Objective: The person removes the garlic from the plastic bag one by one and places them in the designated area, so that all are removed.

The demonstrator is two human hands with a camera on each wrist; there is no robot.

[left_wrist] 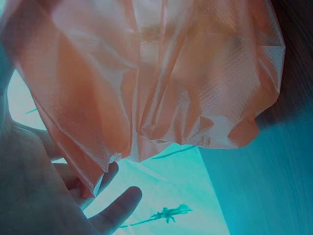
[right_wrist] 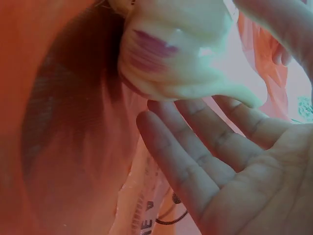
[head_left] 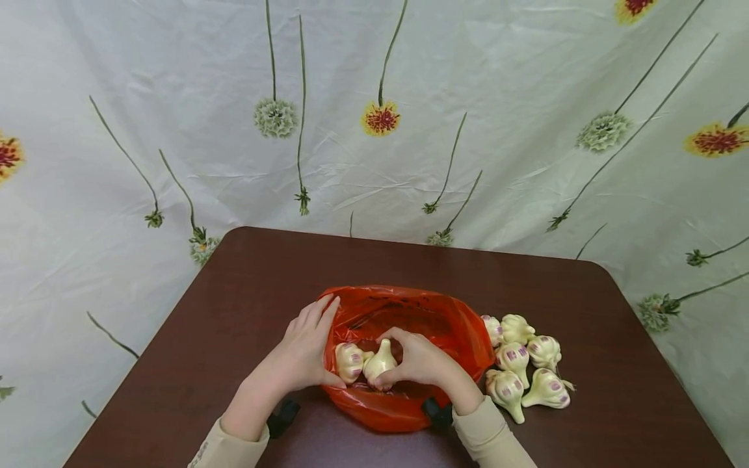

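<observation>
A red plastic bag (head_left: 374,422) stands wide on the table. Inside it, my right hand (head_left: 418,357) holds a garlic bulb (head_left: 381,364) between thumb and fingers. The right wrist view shows fingertips against this purple-streaked bulb (right_wrist: 171,54), its neck towards the palm. Just left of it lies another garlic bulb (head_left: 349,362). My left hand (head_left: 304,344) rests at the bag's left rim, fingers and thumb spread over the edge. In the left wrist view, the bag wall (left_wrist: 146,78) hides part of that hand (left_wrist: 39,181).
Several garlic bulbs (head_left: 513,357) lie in a cluster right of the bag. The dark brown table (head_left: 275,273) reaches back to a white cloth (head_left: 222,130) printed with flowers.
</observation>
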